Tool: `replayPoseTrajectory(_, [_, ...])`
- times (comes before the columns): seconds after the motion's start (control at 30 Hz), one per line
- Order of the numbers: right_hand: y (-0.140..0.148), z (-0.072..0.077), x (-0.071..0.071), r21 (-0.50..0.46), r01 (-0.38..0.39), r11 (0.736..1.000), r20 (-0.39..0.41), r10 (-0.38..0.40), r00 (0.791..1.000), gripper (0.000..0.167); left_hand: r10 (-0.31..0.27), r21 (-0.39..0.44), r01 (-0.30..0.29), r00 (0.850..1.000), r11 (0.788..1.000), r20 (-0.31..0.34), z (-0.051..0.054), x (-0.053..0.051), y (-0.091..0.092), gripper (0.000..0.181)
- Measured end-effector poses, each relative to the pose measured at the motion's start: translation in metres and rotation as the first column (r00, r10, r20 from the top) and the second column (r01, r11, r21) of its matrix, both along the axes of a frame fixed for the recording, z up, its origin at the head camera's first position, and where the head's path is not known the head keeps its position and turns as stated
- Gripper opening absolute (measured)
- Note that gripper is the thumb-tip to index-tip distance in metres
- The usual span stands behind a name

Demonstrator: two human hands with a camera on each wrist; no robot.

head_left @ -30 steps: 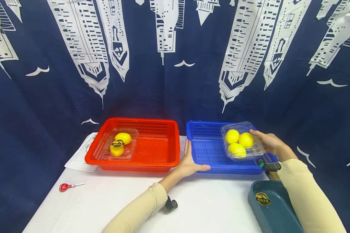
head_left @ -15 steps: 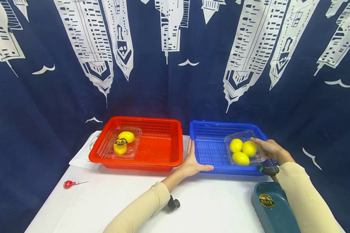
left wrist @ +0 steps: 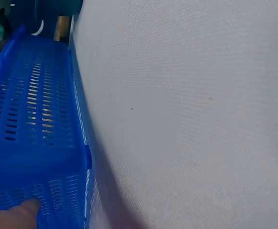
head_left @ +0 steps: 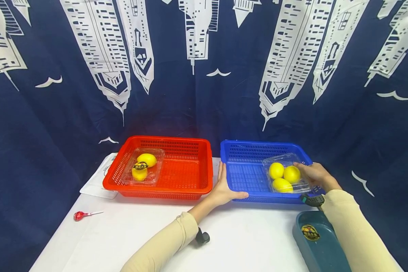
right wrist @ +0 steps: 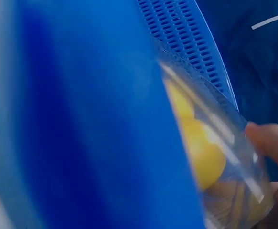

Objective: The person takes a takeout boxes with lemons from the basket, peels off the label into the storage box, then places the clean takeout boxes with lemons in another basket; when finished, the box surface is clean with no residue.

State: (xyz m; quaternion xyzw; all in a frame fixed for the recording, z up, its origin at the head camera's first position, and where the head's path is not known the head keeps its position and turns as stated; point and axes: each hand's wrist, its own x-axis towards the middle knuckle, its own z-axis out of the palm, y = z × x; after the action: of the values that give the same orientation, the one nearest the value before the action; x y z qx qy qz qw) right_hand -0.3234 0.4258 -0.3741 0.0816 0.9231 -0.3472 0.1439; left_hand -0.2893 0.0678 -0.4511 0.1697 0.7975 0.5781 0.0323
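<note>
My right hand (head_left: 314,175) grips the right side of a clear plastic box (head_left: 300,185). Inside that box lie three round yellow fruits (head_left: 291,174) that look like lemons. The box sits tilted within the right part of a blue basket (head_left: 241,177); in the right wrist view the basket's wall (right wrist: 105,124) hides part of it. Against the basket's left end rests my left hand (head_left: 222,192), fingers straight and thumb spread along the front. The left wrist view catches that thumb (left wrist: 26,210) touching the perforated blue wall.
Left of the blue basket stands a red basket (head_left: 180,177) holding another clear box (head_left: 151,179) with two lemons. A red lollipop (head_left: 79,215) lies at the left. Near my right forearm is a dark teal bin (head_left: 306,245). A printed blue curtain (head_left: 197,102) hangs behind.
My right hand has lowered the clear box of yellow fruits into the blue basket, slightly down and to the right. My left hand has stayed on the basket's left end.
</note>
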Motion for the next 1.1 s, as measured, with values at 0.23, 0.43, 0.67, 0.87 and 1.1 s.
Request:
replayPoseTrajectory(0.23, [-0.006,0.000,0.006,0.021,0.120,0.993,-0.043,-0.119,0.992,0.074,0.004,0.001,-0.004,1.000,1.000,0.011,0.001,0.002,-0.001,0.134])
replayPoseTrajectory(0.43, [-0.013,-0.006,0.003,0.053,0.208,0.977,-0.127,-0.200,0.971,0.041,0.004,-0.002,-0.004,1.000,1.000,0.006,0.001,0.002,-0.001,0.133])
replayPoseTrajectory(0.67, [-0.022,-0.006,0.004,0.115,0.232,0.966,-0.200,-0.206,0.958,0.034,-0.001,0.001,0.001,1.000,1.000,0.000,0.001,0.002,0.000,0.134])
replayPoseTrajectory(0.87, [-0.026,-0.006,0.005,0.183,0.267,0.946,-0.270,-0.213,0.939,0.030,0.001,0.003,-0.001,1.000,1.000,-0.001,0.001,0.001,0.000,0.134])
replayPoseTrajectory(1.1, [-0.028,-0.005,0.006,0.167,0.298,0.940,-0.245,-0.253,0.936,0.039,-0.002,0.003,0.002,1.000,1.000,0.011,0.001,0.002,0.000,0.134])
